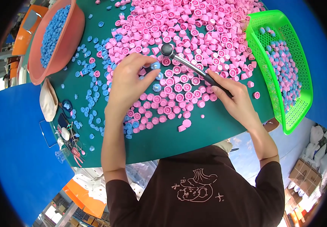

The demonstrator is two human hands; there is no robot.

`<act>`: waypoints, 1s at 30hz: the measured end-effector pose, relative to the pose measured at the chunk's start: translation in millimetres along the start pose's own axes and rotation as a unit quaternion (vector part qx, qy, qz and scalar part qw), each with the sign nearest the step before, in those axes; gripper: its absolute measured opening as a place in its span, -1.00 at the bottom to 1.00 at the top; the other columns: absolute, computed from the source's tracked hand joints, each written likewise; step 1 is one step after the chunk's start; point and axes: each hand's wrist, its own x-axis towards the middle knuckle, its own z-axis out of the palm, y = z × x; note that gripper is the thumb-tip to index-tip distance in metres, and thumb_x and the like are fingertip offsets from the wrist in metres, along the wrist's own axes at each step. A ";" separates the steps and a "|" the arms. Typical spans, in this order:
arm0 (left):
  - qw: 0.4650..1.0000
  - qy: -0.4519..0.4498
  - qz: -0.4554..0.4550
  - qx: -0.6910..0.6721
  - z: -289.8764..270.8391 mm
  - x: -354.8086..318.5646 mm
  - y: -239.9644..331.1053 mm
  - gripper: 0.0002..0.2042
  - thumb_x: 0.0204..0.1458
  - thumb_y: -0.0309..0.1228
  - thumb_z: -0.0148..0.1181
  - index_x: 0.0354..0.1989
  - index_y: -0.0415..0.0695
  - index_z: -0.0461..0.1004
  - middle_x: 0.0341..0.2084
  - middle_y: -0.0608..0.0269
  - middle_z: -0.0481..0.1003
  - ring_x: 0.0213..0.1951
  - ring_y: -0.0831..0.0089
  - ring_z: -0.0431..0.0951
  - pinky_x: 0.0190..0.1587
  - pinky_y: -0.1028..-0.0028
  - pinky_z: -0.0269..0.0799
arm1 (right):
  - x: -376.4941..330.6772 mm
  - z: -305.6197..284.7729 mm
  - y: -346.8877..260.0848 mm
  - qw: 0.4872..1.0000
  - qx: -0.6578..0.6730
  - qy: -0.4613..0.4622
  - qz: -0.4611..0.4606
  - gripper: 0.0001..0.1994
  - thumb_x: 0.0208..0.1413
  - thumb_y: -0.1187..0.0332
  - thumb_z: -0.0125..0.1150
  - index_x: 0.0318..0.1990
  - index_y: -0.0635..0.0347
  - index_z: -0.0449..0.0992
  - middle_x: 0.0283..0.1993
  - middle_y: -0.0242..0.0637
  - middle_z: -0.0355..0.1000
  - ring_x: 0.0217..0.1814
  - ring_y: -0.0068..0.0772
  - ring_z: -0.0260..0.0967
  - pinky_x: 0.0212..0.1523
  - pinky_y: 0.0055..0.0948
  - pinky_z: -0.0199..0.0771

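Note:
My right hand [238, 97] is closed round the black grip of a small hammer [190, 64]. Its metal shaft slants up to the left, and the round black head is above the pink cups, close to my left fingers. Between thumb and fingertips, my left hand [126, 79] pinches a small blue flower-shaped piece [155, 65]. Just below it, another blue piece [156, 87] sits on a pink cup. Rows of small pink cups [187, 87] lie under and around both hands, many with their hollow ends up.
A large heap of pink cups [193, 19] covers the far table. Loose blue pieces [91, 92] are scattered at left, near a tilted salmon basin [76, 34] of blue ones. At right, a green basket [261, 56] holds pink-and-blue pieces. Small tools and a cloth pouch [48, 100] lie at the left edge.

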 end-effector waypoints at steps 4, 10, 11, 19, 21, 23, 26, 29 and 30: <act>0.997 -0.043 0.038 0.049 18.8 16.0 -2.3 -0.79 -0.16 -0.46 0.37 -0.30 -0.18 0.58 -0.50 0.24 0.44 -0.41 0.39 0.46 -0.34 0.42 0.36 | -7.0 -1.8 3.9 0.999 0.018 0.037 -0.013 -0.58 0.14 0.48 0.19 0.19 0.18 0.43 -0.23 -0.19 0.54 -0.35 -0.50 0.39 -0.26 -0.47 0.39; 0.995 -0.060 0.051 0.067 31.7 24.0 -13.5 -0.81 -0.16 -0.41 0.35 -0.37 -0.21 0.56 -0.50 0.19 0.44 -0.39 0.26 0.44 -0.29 0.29 0.35 | -14.4 -7.9 5.4 0.999 -0.011 0.026 0.022 -0.58 0.14 0.49 0.20 0.19 0.16 0.43 -0.28 -0.23 0.51 -0.34 -0.53 0.35 -0.27 -0.53 0.36; 0.995 -0.058 0.050 0.067 31.2 24.0 -13.8 -0.81 -0.16 -0.41 0.35 -0.37 -0.21 0.56 -0.50 0.19 0.44 -0.39 0.26 0.44 -0.29 0.29 0.35 | -14.6 -7.6 5.7 0.999 -0.012 0.026 0.021 -0.58 0.14 0.49 0.20 0.19 0.16 0.43 -0.28 -0.23 0.51 -0.34 -0.53 0.35 -0.27 -0.53 0.36; 1.000 -0.006 0.000 0.014 5.5 12.9 -8.2 -0.74 -0.16 -0.40 0.39 -0.27 -0.20 0.56 -0.48 0.23 0.44 -0.39 0.35 0.43 -0.33 0.38 0.33 | -14.1 -6.1 -14.1 0.993 -0.070 0.058 -0.080 -0.54 0.12 0.53 0.19 0.22 0.15 0.40 -0.49 -0.28 0.32 -0.50 -0.45 0.20 -0.41 -0.45 0.25; 0.999 0.041 -0.033 0.004 -15.9 6.9 -16.7 -0.74 -0.10 -0.42 0.39 -0.21 -0.17 0.58 -0.46 0.33 0.45 -0.42 0.53 0.41 -0.37 0.53 0.29 | -6.5 0.7 -6.3 0.992 -0.093 0.039 -0.081 -0.53 0.11 0.54 0.19 0.22 0.16 0.39 -0.50 -0.28 0.30 -0.51 -0.43 0.18 -0.42 -0.43 0.24; 0.988 0.110 -0.098 0.045 -46.0 -7.2 -21.4 -0.79 -0.03 -0.44 0.35 -0.20 -0.20 0.59 -0.48 0.41 0.48 -0.47 0.68 0.35 -0.43 0.60 0.24 | 1.5 2.9 -4.1 0.992 -0.098 0.013 -0.078 -0.55 0.11 0.55 0.18 0.20 0.19 0.40 -0.49 -0.26 0.32 -0.51 -0.45 0.19 -0.43 -0.45 0.25; 0.964 0.185 -0.183 0.049 -85.0 -30.3 -50.3 -0.84 -0.04 -0.42 0.33 -0.28 -0.17 0.62 -0.55 0.38 0.46 -0.54 0.64 0.23 -0.46 0.58 0.18 | 1.1 0.0 -3.8 0.995 -0.027 0.042 -0.082 -0.58 0.12 0.55 0.19 0.17 0.23 0.43 -0.37 -0.26 0.46 -0.42 -0.59 0.27 -0.36 -0.56 0.30; 0.963 0.176 -0.162 0.125 -97.2 -51.9 -79.9 -0.84 -0.06 -0.42 0.32 -0.31 -0.22 0.60 -0.50 0.26 0.52 -0.51 0.53 0.38 -0.43 0.51 0.28 | -2.1 1.2 -0.7 0.992 -0.015 0.098 -0.075 -0.57 0.17 0.46 0.17 0.22 0.15 0.40 -0.34 -0.46 0.47 -0.44 -0.70 0.17 -0.42 -0.63 0.21; 0.970 0.139 -0.160 0.116 -95.9 -59.4 -84.7 -0.84 -0.07 -0.43 0.31 -0.32 -0.22 0.60 -0.48 0.22 0.54 -0.50 0.46 0.43 -0.40 0.47 0.32 | -0.5 2.9 -1.3 0.996 0.005 0.081 -0.040 -0.57 0.18 0.45 0.17 0.23 0.14 0.40 -0.36 -0.50 0.44 -0.46 -0.73 0.13 -0.46 -0.65 0.15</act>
